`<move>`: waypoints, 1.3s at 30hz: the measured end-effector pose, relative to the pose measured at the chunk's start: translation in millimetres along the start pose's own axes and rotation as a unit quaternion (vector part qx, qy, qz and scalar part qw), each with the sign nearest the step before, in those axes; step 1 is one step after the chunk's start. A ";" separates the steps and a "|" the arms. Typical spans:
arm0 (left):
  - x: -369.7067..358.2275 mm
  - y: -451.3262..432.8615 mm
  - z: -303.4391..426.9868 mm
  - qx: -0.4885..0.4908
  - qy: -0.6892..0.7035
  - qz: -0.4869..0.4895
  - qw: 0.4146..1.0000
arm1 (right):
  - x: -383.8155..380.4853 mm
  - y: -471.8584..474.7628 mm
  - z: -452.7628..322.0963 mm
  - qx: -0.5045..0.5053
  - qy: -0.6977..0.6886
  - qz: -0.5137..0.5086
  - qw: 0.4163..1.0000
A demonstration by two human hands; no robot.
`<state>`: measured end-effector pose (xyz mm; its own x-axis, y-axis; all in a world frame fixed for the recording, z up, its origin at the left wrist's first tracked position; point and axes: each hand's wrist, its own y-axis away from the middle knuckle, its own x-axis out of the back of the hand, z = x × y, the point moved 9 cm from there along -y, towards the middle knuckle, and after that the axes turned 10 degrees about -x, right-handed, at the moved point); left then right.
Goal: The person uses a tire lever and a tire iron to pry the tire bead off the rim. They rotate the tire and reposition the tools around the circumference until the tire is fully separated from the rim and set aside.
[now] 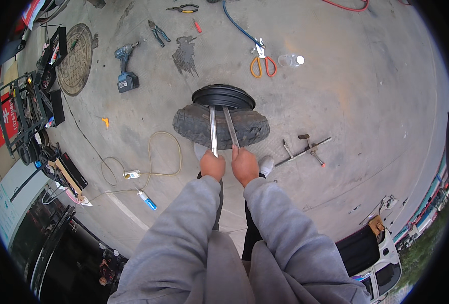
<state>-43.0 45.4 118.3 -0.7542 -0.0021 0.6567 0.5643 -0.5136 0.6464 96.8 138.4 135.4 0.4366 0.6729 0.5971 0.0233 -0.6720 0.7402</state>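
A knobby rubber tire [247, 125] stands on the concrete in front of my feet, with a black wheel rim [223, 95] against its far side. Two flat metal tire levers reach from my fists over the tire to the rim. My left hand [212, 165] is closed around the left tire lever [213, 129]; my right hand [245, 165] grips the right tire lever [231, 127], which leans a little to the left at its far end. The lever tips are hidden at the rim's edge.
Beyond the wheel lie scissors [261, 60], a clear bottle [291, 60], pliers [158, 33] and a cordless impact wrench [125, 68]. A metal clamp-like tool [304, 151] lies right of my foot. A power strip [132, 174] with a looped cord and a small blue-white bottle [147, 200] lie at left.
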 end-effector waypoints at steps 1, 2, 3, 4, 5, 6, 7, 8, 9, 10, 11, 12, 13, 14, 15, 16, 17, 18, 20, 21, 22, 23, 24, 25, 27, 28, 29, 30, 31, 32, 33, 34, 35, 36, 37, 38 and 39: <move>-5.4 0.4 0.7 0.000 -0.006 0.001 1.000 | -0.5 -0.6 1.1 0.003 0.003 0.000 1.000; -11.4 1.3 1.8 -0.006 -0.014 -0.002 1.000 | 3.7 0.1 1.7 0.006 -0.001 0.028 1.000; -16.0 2.0 0.1 0.001 -0.010 0.003 1.000 | -1.0 -1.8 3.3 0.005 0.003 0.001 1.000; -20.2 2.1 -2.0 0.006 -0.010 0.008 1.000 | -1.1 -3.3 3.5 0.008 0.002 -0.001 1.000; -23.8 1.9 -1.2 -0.003 -0.007 0.021 1.000 | 7.1 -6.1 5.7 0.003 0.004 0.039 0.999; -29.0 0.5 -5.3 0.010 0.003 0.016 1.000 | 0.9 -11.3 3.5 0.016 0.006 -0.004 1.000; -32.2 -2.1 -5.7 0.006 0.016 0.019 1.000 | 3.1 -15.8 3.1 0.022 0.011 -0.002 1.000; -35.8 -9.5 -5.8 0.011 0.024 0.022 0.999 | -0.4 -24.5 3.3 0.019 0.030 -0.035 0.999; -37.5 -16.7 0.3 -0.015 0.038 0.037 0.998 | 11.5 -30.0 0.0 0.034 0.009 0.013 0.999; -42.0 -27.8 8.2 -0.027 0.048 0.046 0.997 | 17.0 -41.4 -1.4 0.036 0.007 0.024 0.999; -47.8 -34.9 16.0 -0.036 0.060 0.048 0.996 | 16.6 -49.0 -2.7 0.037 0.007 0.007 0.999; -51.1 -44.8 24.9 -0.043 0.063 0.055 0.996 | 24.7 -58.8 -4.8 0.037 0.019 0.036 0.998; -50.0 -49.4 30.9 -0.052 0.064 0.062 0.995 | 26.7 -63.9 -8.0 0.042 0.027 0.032 0.998; -46.6 -52.4 37.7 -0.057 0.062 0.074 0.994 | 37.3 -66.6 -14.4 0.062 0.020 0.076 0.995; -45.1 -52.7 37.2 -0.043 0.056 0.057 0.996 | 30.9 -69.3 -15.4 0.052 0.031 0.031 0.998; -41.3 -51.2 36.3 -0.034 0.057 0.051 0.997 | 30.3 -67.8 -17.5 0.053 0.035 0.025 0.998; -37.6 -48.9 34.4 -0.026 0.058 0.044 0.997 | 29.8 -64.9 -17.2 0.039 0.049 0.028 0.998; -33.4 -43.8 29.8 -0.026 0.044 0.030 0.998 | 23.0 -59.2 -17.3 0.037 0.039 -0.003 0.999; -24.7 -34.6 15.6 -0.016 0.049 0.025 0.998 | 17.6 -43.1 -20.7 0.056 0.010 0.002 0.998; -26.6 -29.2 8.3 -0.010 0.053 0.015 0.998 | 7.9 -34.8 -19.0 0.054 0.008 -0.022 0.998; -29.2 -25.4 -1.2 0.006 0.058 0.011 0.998 | 4.0 -29.4 -15.0 0.046 0.004 -0.009 0.999; -31.3 -22.0 -7.8 0.008 0.048 0.019 0.999 | -3.9 -23.2 -10.5 0.042 0.002 -0.016 0.999; -35.8 -18.9 -13.9 0.009 0.039 0.020 0.999 | -8.3 -20.1 -6.9 0.041 -0.003 -0.005 0.999; -40.9 -14.1 -19.5 0.009 0.033 0.026 0.999 | -19.5 -17.2 0.7 0.029 0.016 -0.032 0.999; -52.9 -3.5 -29.1 0.010 0.039 0.034 0.999 | -25.9 -13.9 12.2 0.020 0.048 -0.025 0.998; -58.7 2.9 -33.9 0.012 0.054 0.038 0.998 | -27.8 -10.4 16.8 0.022 0.054 -0.038 0.998; -64.2 9.9 -39.2 0.019 0.068 0.038 0.997 | -24.8 -7.7 22.0 0.022 0.061 -0.039 0.997; -67.7 22.0 -46.1 0.022 0.061 0.029 0.998 | -22.6 -1.0 27.0 0.020 0.065 -0.064 0.996; -71.0 34.4 -52.5 0.024 0.055 0.019 0.998 | -12.8 5.0 30.6 0.021 0.074 -0.057 0.995; -74.3 39.7 -55.5 0.019 0.055 0.015 0.998 | -2.2 13.8 32.2 0.032 0.076 -0.061 0.995; -78.4 45.2 -57.1 0.013 0.058 0.009 0.998 | 9.7 22.5 32.0 0.045 0.080 -0.064 0.994; -81.5 52.6 -64.4 0.032 0.065 -0.009 0.997 | 21.8 33.9 29.1 0.068 0.064 -0.078 0.993; -81.4 54.9 -65.2 0.031 0.075 0.000 0.997 | 33.4 44.5 23.9 0.091 0.045 -0.096 0.990; -81.0 57.7 -64.9 0.031 0.086 0.004 0.996 | 40.0 51.0 23.4 0.075 0.049 -0.122 0.989; -80.7 59.3 -64.0 0.037 0.094 0.010 0.995 | 44.5 58.2 18.7 0.067 0.002 -0.172 0.983; -82.1 58.9 -59.5 0.032 0.096 0.003 0.995 | 44.0 61.9 18.0 0.021 -0.023 -0.226 0.974; -83.4 58.1 -54.3 0.031 0.095 -0.003 0.995 | 42.4 65.6 18.9 -0.043 -0.047 -0.280 0.958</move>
<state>34.4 -30.9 80.0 -0.8037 -0.1640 0.5719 0.5751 -0.4609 0.6760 133.8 117.0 203.5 0.4555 0.8873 0.0716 0.2052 -0.1829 0.9615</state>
